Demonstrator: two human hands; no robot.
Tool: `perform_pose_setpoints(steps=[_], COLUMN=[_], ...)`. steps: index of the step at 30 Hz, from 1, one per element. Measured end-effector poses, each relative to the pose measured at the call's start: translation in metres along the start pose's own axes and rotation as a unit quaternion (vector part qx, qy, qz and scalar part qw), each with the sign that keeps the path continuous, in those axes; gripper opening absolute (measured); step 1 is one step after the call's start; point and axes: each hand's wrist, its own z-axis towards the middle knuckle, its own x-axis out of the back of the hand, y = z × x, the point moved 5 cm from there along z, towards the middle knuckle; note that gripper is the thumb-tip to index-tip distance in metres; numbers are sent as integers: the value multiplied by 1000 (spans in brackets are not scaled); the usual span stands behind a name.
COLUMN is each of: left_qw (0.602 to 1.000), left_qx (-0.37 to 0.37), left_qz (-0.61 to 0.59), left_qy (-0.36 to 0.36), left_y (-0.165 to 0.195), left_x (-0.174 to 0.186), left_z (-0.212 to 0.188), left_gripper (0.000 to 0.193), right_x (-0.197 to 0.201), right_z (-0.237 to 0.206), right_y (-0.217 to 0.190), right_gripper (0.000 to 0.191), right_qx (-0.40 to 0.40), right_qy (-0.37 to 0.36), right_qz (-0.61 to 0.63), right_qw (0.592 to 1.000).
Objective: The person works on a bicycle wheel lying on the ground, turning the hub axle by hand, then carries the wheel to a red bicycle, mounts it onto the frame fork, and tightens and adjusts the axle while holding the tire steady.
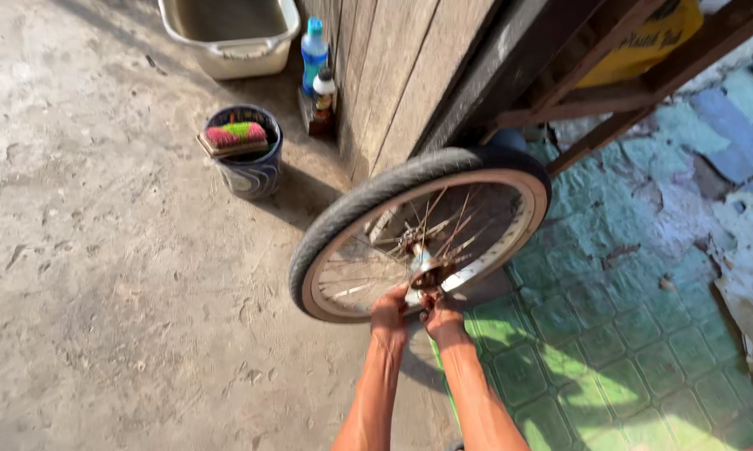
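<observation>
View from above of a sunlit yard corner. The floor on the left is bare grey concrete (101, 276), rough and stained; on the right it turns to worn green patterned tiles (610, 334) with patches flaking to white. A weathered wooden plank wall (393, 75) runs from the top centre down towards the middle, with brown timber framing (643, 75) angling off to the right.

A bicycle wheel (418, 234) stands on its edge on the floor against the foot of the wall, right at the seam between concrete and tiles. It has a black tyre, a pale cream rim, thin rusty spokes and a rusty hub (426, 267). Seen from above it appears as a flattened oval, its long axis running from lower left to upper right, with the top leaning towards the wall.

Two bare forearms reach up from the bottom edge. The left hand (390, 307) and right hand (441, 316) sit side by side, fingers curled closed on the metal parts at the hub.

Near the wall stand a small patterned bucket (251, 167) with a pink and green scrubbing brush (234, 136) across its top, two bottles (316, 67) and a pale plastic tub (226, 33).
</observation>
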Motion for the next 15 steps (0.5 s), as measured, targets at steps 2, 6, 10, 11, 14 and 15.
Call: perform_pose_setpoints(steps=[2, 6, 10, 11, 14, 15], left_qw=[999, 994, 992, 996, 998, 996], left_qx=[39, -92, -102, -81, -52, -53], left_qz=[1, 46, 65, 28, -36, -57], left_qy=[-17, 36, 45, 28, -31, -53], left_y=[-5, 3, 3, -1, -8, -9], left_x=[-3, -3, 2, 2, -2, -5], left_z=[-2, 2, 7, 8, 9, 9], left_gripper=[15, 10, 7, 9, 13, 15], right_x=[1, 9, 12, 14, 15, 16], right_z=[0, 1, 8, 10, 15, 16], right_y=[2, -2, -1, -1, -3, -4], right_gripper=[22, 22, 18, 17, 16, 15], right_qx=[-11, 16, 5, 9, 8, 10], right_qy=[-38, -59, -50, -37, -9, -4], right_qz=[5, 48, 39, 13, -98, -143], right_qw=[999, 997, 998, 999, 995, 990])
